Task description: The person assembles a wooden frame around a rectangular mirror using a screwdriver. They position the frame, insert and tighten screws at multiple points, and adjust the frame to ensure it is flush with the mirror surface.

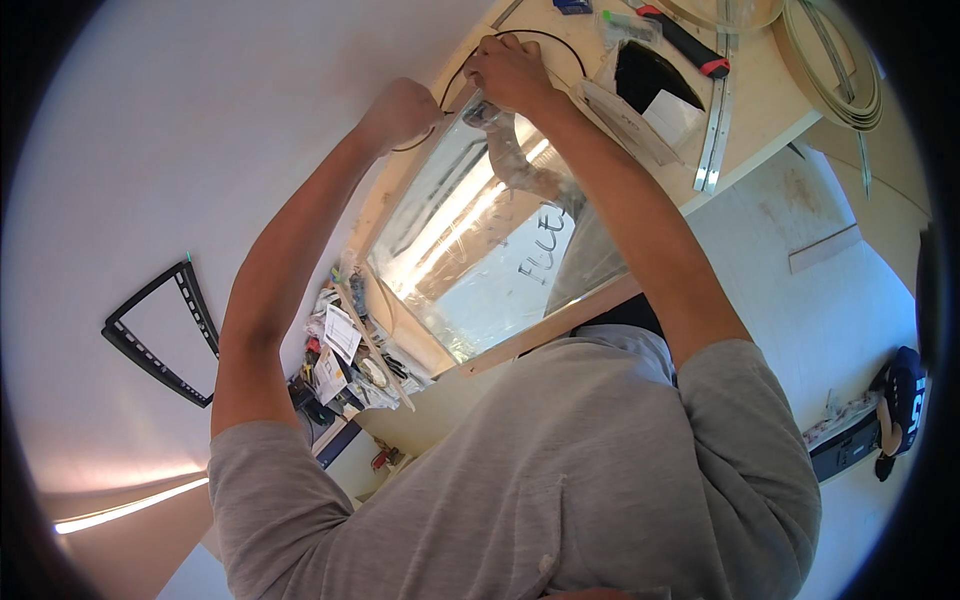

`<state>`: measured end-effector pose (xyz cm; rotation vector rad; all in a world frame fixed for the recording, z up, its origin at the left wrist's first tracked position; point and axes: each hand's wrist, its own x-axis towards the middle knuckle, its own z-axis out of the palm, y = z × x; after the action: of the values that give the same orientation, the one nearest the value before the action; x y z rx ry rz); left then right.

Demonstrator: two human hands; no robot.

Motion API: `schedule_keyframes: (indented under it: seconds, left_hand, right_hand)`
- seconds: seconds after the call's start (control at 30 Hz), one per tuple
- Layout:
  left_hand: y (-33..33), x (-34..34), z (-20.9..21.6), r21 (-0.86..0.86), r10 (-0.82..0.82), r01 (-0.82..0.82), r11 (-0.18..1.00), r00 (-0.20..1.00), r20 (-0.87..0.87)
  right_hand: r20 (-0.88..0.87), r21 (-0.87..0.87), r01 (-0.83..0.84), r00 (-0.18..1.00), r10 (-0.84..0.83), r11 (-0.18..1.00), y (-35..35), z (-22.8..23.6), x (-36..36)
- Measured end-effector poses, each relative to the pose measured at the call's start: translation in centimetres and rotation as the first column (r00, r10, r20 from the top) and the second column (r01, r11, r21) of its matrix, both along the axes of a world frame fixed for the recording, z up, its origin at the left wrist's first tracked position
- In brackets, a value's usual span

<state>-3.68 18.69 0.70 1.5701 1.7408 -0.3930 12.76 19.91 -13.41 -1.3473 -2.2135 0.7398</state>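
A thin black cable [568,47] arcs over the far end of a framed, shiny panel [440,250]. My left hand [400,115] is closed into a fist beside the panel's far left corner, pinching the cable where it bends. At the top edge of the panel, my right hand [508,72] has its fingers curled down next to the cable; what sits under the fingertips is hidden. The panel mirrors my arm and a bright light, and dark handwriting marks its surface. Its near wooden rail [555,325] lies close to my body.
On the worktable [770,110] lie a red-and-black handled tool [685,40], a metal strip [716,125] and coiled edging [850,105]. An open carton [630,120] stands right of my right forearm. Papers and tools clutter a shelf [345,340] at left.
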Motion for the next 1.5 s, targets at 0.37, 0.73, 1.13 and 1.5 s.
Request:
schedule_keyframes:
  seconds: [0.37,0.73,1.13,1.5]
  left_hand:
    - [-0.8,0.1,0.5,-0.052,0.308,-0.310,0.949,0.951,-0.032]
    - [-1.7,0.9,-0.1,0.032,-0.580,0.643,0.765,0.711,-0.398]
    - [-0.8,0.0,0.1,-0.023,0.073,-0.075,0.997,0.992,-0.099]
    - [-0.8,0.0,0.9,-0.151,0.484,-0.471,0.869,0.873,0.062]
  right_hand:
    - [0.116,-0.065,-0.063,0.991,0.071,0.996,0.3,1.6,-0.1]
    - [0.023,0.016,-0.116,0.993,0.115,0.993,0.1,0.6,0.0]
    - [0.024,0.068,-0.092,0.996,0.090,0.993,-0.2,-0.1,0.0]
    - [0.004,0.095,-0.060,0.998,0.060,0.994,-0.3,0.2,0.0]
